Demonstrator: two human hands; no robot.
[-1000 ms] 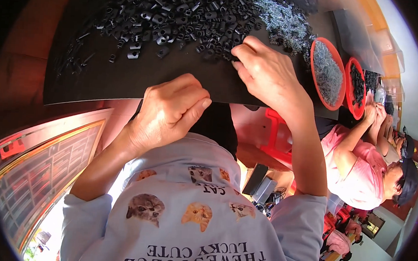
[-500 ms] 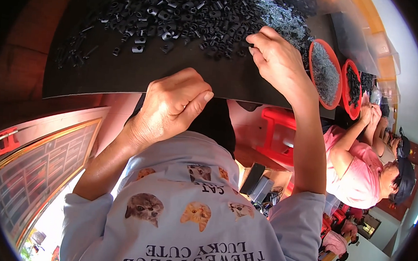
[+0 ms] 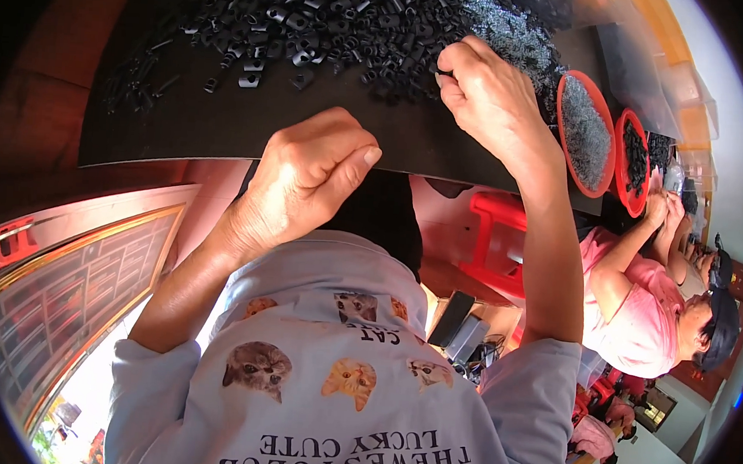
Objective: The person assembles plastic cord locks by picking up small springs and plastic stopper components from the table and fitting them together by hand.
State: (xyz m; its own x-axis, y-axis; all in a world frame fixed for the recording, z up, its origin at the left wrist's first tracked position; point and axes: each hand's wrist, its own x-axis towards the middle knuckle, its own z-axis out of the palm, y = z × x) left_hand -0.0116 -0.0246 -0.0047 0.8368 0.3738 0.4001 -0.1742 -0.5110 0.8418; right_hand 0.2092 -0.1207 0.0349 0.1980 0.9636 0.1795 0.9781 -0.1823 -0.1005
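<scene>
A heap of small black plastic parts [image 3: 334, 17] lies spread on a black table top [image 3: 225, 129], with a patch of tiny grey metal pieces [image 3: 511, 36] at its right. My right hand [image 3: 494, 99] reaches into the near right edge of the heap, thumb and forefinger pinched on a small black part. My left hand [image 3: 306, 181] hovers at the table's near edge, curled into a loose fist. Nothing shows inside it. My light shirt with cat pictures [image 3: 336, 391] fills the lower middle of the view.
Two red bowls stand at the right end of the table, one with grey pieces [image 3: 583, 134] and one with black pieces [image 3: 635, 159]. A person in a pink shirt [image 3: 638, 321] works beside them. A red stool [image 3: 494, 239] stands below the table. Clear bags [image 3: 654, 71] lie beyond.
My right hand has moved away from me and to the right, from the table's near edge into the heap. My left hand stays in a fist at the edge.
</scene>
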